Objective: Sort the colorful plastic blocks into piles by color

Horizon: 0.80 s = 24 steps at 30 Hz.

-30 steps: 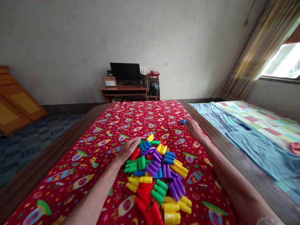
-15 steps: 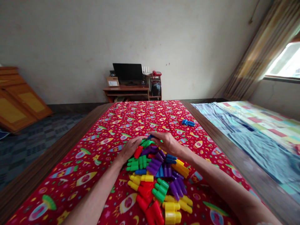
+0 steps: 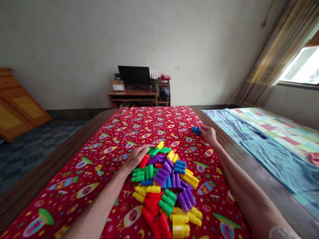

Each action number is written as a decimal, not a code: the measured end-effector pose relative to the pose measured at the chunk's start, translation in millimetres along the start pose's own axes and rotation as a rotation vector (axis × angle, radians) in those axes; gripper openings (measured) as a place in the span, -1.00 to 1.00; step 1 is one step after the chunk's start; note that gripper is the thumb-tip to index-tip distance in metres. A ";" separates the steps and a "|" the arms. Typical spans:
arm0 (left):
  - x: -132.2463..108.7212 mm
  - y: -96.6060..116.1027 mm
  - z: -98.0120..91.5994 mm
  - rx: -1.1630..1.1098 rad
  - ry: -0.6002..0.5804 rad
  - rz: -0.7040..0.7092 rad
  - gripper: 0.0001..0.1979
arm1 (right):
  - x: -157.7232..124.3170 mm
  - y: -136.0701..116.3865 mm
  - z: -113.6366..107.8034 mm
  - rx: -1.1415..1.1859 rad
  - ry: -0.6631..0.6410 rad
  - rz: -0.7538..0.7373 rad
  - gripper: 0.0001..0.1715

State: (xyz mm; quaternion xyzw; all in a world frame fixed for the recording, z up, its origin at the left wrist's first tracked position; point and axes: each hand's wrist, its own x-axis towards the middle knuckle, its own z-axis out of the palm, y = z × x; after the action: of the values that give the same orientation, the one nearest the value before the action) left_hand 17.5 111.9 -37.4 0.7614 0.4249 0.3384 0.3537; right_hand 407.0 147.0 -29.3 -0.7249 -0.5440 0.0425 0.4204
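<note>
My right hand [image 3: 208, 135] reaches out to the far right of the tablecloth. Its fingers close on blue plastic building blocks [image 3: 196, 130], covering their right part, so how many it grips cannot be made out. My left hand [image 3: 138, 156] lies against the far left edge of a heap of building blocks, fingers stretched out over it and holding nothing visible. Beside that hand are a red block [image 3: 144, 161] and green blocks [image 3: 154, 152]. Purple blocks [image 3: 161, 177], yellow blocks [image 3: 180, 225] and more red ones [image 3: 161, 226] fill the heap's middle and near end.
A red patterned cloth [image 3: 149, 122] covers the dark wooden table [image 3: 99, 121]. Beyond it stands a desk [image 3: 134, 94] with a monitor [image 3: 134, 75]. A bed [image 3: 269, 132] lies along the right, and a wooden cabinet [image 3: 22, 103] is at the left.
My right hand has left the far end of the heap and moved right to the blue blocks. A yellow block now shows where it was. My left hand stays nearly in place.
</note>
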 end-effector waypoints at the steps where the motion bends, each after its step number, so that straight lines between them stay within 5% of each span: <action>1: 0.4 -1.8 0.2 0.001 -0.002 0.002 -0.40 | -0.1 -3.1 -2.2 -0.002 0.047 0.021 -0.62; 3: 0.4 -2.6 0.4 0.000 -0.004 -0.003 -0.40 | -1.1 -16.9 -7.9 0.027 0.105 0.020 -0.59; 5: -0.7 0.3 0.3 -0.001 -0.005 -0.012 -0.40 | -5.7 -39.2 -14.7 0.087 0.019 -0.068 -0.62; 10: -4.0 11.0 0.0 0.006 -0.015 -0.007 -0.43 | -49.5 -106.7 -34.3 0.062 -0.768 -0.497 -0.79; 12: -3.9 11.7 0.0 0.020 -0.014 -0.002 -0.43 | -76.0 -126.3 -39.9 -0.119 -0.928 -0.634 -0.87; 17: -2.8 9.1 -0.2 0.023 -0.017 0.003 -0.44 | -113.1 -142.0 -39.1 -0.387 -0.957 -0.807 -0.68; 22: -4.0 10.6 -0.1 0.037 -0.017 -0.002 -0.42 | -75.7 -126.1 -36.5 -0.086 -1.023 -0.690 -0.78; 24: -3.7 9.1 0.3 0.016 -0.018 -0.001 -0.42 | -51.6 -110.7 -36.8 0.014 -0.911 -0.576 -0.81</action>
State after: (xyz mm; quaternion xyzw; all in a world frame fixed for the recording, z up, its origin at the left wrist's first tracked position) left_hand 20.0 105.1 -30.8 0.7671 0.4250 0.3277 0.3515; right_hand 322.0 89.8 46.5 -0.4516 -0.8478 0.2394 0.1414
